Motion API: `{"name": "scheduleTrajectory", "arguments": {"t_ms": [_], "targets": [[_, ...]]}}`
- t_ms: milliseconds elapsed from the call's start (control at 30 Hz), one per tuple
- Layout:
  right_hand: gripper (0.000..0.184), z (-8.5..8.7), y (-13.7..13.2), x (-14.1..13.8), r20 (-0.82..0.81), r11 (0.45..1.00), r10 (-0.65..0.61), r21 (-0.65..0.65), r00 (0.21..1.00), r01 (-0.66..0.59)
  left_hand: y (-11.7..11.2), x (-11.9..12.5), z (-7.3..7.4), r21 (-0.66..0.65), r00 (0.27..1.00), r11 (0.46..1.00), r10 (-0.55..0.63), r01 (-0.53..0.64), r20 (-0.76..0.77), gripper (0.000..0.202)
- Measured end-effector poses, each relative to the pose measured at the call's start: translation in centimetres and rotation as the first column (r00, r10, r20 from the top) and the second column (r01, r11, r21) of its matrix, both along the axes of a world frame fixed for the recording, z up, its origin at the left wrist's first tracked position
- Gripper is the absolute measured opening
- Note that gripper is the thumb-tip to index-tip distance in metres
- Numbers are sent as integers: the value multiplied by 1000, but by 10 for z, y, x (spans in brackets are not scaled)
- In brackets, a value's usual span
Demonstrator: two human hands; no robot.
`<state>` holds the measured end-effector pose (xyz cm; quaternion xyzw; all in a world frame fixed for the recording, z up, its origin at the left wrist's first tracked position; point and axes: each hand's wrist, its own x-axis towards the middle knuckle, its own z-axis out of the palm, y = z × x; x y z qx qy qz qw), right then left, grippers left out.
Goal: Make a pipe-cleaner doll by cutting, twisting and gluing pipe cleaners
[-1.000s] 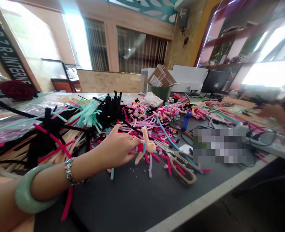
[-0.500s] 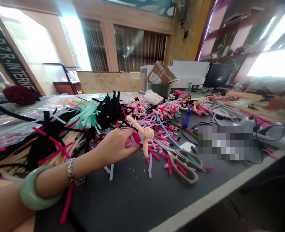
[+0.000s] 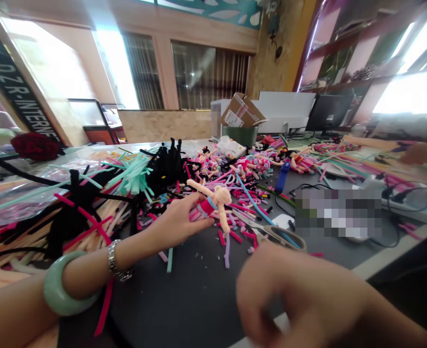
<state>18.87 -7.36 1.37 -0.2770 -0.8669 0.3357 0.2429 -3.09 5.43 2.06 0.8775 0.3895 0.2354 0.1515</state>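
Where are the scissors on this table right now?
In the head view, the scissors lie on the dark tabletop to the right of the fuzzy doll, their handles just beyond the person's blurred right hand.

Curtained windows [image 3: 209,67] behind a low wooden partition [image 3: 162,124], plus probably wall shelves [image 3: 329,53] at right, glare-washed

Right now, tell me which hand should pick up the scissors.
The right hand looks better placed: it holds nothing visible and is just beside the scissors, while the left hand is farther away and is gripping the fuzzy doll.
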Motion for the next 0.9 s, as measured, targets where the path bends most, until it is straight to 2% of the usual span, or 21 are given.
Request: {"name": "scheduleTrajectory", "arguments": {"t_ms": [67,133,200,233,300,433,667,900], "targets": [[29,21,27,-5,-32,967,-235,94,972,237,-2,0,1,25,1000,999,-22,22,-5,39],[19,30,47,-6,-136,852,-462,208,877,481,-3,1,1,55,999,998,-40,42,-35,34],[13,28,60,-1,-203,743,-554,318,808,589,-4,1,1,77,994,994,-67,74,-86,29],[19,25,64,2,-218,714,-558,366,801,597,-5,1,1,84,990,992,-90,99,-105,28],[30,18,69,7,-205,709,-528,428,824,561,-6,1,0,88,983,984,-147,157,-106,26],[37,12,74,9,-131,756,-462,458,877,467,-7,2,-2,67,971,971,-227,232,-72,25],[27,9,75,7,-135,766,-411,485,902,422,-9,2,-3,78,972,974,-206,215,-112,26],[28,9,77,8,-129,767,-393,501,911,401,-9,2,-1,77,972,972,-215,223,-98,27]]}}
